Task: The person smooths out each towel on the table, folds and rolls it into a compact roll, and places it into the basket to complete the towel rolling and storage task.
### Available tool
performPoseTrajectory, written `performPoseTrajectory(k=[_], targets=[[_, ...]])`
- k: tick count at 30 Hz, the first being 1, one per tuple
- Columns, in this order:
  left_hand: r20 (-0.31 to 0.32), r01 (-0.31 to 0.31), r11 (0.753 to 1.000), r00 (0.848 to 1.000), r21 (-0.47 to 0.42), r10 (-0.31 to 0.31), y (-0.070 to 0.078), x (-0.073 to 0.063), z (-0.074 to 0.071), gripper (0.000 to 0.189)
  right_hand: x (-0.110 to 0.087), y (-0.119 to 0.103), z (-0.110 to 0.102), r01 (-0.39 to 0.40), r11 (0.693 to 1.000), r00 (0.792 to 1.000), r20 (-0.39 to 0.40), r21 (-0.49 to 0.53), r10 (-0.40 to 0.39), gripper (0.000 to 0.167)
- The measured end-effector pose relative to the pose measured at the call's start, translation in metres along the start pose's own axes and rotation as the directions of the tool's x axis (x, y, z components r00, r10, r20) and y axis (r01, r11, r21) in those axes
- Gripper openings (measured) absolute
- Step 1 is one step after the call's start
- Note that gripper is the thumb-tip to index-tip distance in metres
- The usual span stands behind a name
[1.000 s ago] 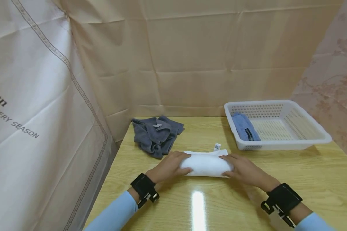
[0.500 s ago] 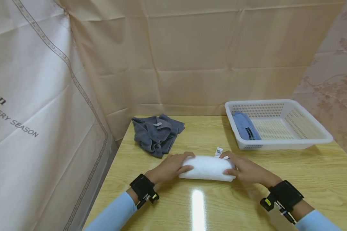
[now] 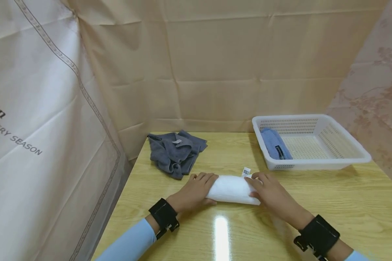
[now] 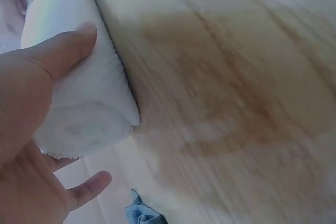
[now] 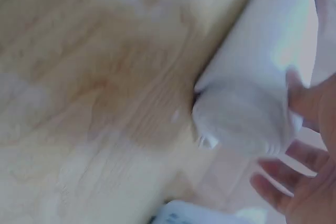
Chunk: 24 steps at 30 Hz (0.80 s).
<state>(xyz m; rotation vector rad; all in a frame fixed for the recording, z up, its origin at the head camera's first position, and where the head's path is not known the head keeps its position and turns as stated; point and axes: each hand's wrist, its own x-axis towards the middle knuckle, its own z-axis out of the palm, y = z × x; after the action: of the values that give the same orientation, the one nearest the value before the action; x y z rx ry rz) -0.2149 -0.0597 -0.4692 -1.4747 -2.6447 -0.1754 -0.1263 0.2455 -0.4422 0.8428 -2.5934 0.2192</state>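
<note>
At the left edge hangs a pale fabric sheet (image 3: pixel 36 181) with dark printed lettering and a patterned band. Along the far side, a creased beige fabric backdrop (image 3: pixel 199 65) rises behind the glossy yellow wood-grain table (image 3: pixel 264 239). On the far left of the tabletop, a crumpled dark grey towel (image 3: pixel 178 152) lies in a loose heap. My left arm reaches in from the near left, in a light blue sleeve (image 3: pixel 127 239) with a black wrist strap (image 3: pixel 164 215).

My left hand (image 3: pixel 193 191) grips the left end of a thick white towel roll (image 3: pixel 232 189), thumb on its near side and fingers over the top, with one fingertip sticking out past the end. The roll lies crosswise on the table, near the middle, between my hands. A small white printed tag (image 3: pixel 246 172) pokes out at its far edge, toward the right. My right hand (image 3: pixel 274 195) holds the right end, thumb on the near side and a finger on top; some lower fingers are spread beyond the end.

Farther right, on the far side, sits a white plastic basket (image 3: pixel 317 161) with slotted walls; a folded blue towel (image 3: pixel 274 143) with a black label lies against its left wall. A pinkish floral sheet (image 3: pixel 379 108) hangs at the right.
</note>
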Motion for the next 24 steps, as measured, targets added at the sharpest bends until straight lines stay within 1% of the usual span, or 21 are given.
performPoseTrajectory(k=[2,6,9,13,15,17,19,21,24], targets=[[0.01,0.007,1.0,1.0,-0.028,-0.006,-0.002,0.002,0.0,0.085,-0.001,-0.006,0.001,0.019,0.999,1.0,0.019,-0.041,-0.019,0.059],[0.036,0.023,0.997,0.999,-0.075,-0.02,-0.005,0.005,-0.001,0.084,-0.004,-0.011,0.003,0.008,1.0,0.996,0.085,-0.02,-0.006,0.08],[0.056,0.023,0.994,0.998,-0.105,-0.018,-0.008,0.006,-0.002,0.083,-0.006,-0.009,0.007,0.009,1.0,0.995,0.097,-0.017,-0.007,0.094],[0.082,0.018,0.987,0.997,-0.157,-0.005,-0.012,0.009,-0.002,0.082,-0.003,-0.004,0.01,0.037,0.998,0.996,0.087,-0.051,-0.033,0.094],[0.104,0.022,0.98,0.995,-0.196,-0.002,-0.015,0.01,-0.003,0.082,-0.001,-0.002,0.011,0.026,0.999,0.996,0.089,-0.027,-0.023,0.093],[0.139,0.035,0.968,0.99,-0.249,0.0,-0.017,0.013,-0.006,0.082,0.002,0.001,0.009,-0.004,1.0,0.994,0.108,0.028,0.001,0.092],[0.172,0.058,0.947,0.985,-0.315,-0.003,-0.02,0.014,-0.009,0.08,0.006,0.004,0.007,-0.05,0.994,0.987,0.154,0.096,0.035,0.09],[0.205,0.086,0.92,0.979,-0.382,-0.006,-0.022,0.015,-0.011,0.078,0.01,0.009,0.003,-0.099,0.98,0.976,0.21,0.17,0.062,0.086],[0.233,0.126,0.882,0.972,-0.454,-0.019,-0.023,0.016,-0.013,0.077,0.016,0.016,-0.001,-0.143,0.956,0.954,0.292,0.255,0.065,0.08]])
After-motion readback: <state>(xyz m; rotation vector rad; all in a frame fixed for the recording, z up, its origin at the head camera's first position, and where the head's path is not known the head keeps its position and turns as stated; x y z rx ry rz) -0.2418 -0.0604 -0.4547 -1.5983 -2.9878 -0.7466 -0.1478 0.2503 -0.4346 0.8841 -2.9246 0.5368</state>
